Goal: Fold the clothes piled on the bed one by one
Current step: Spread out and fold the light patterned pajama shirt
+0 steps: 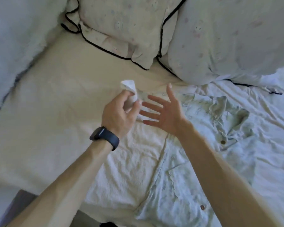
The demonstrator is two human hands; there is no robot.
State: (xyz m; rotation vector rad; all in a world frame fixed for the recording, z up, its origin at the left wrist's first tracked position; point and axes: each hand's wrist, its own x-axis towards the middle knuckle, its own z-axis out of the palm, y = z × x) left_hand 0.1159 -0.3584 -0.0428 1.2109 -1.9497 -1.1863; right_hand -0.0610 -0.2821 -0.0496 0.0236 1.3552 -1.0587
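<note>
head camera view, looking down over a bed (56,104) with a cream sheet. i am watching remotely through this one view.

the left hand (118,112), with a dark watch (105,136) on its wrist, is raised a little above the sheet, its fingers curled around a small bunched piece of white cloth (129,89). i cannot tell whether this is a separate small item or a lifted corner of the white textured garment (129,161) lying flat below it. the pinch looks meant to keep the edge off the bed so it can be brought over.

the right hand (162,112) is just beside the left, holding nothing, palm turned toward it, fingers straight and spread wide. i judge it is placed to receive the cloth or to flatten it.

the clothes to fold lie under and to the right of both forearms. a pale printed button shirt (179,185) is spread face up, partly overlapping the white garment, its collar (228,115) crumpled toward the pillows and a brown button (202,207) visible near the bottom. it looks unfolded, so the task seems to be at an early stage for these pieces.

two pillows with dark piping, the left pillow (121,30) and the right pillow (228,38), lean at the head of the bed, well apart from the hands.

one risk: the thin cloth may slip from such a light pinch.
</note>
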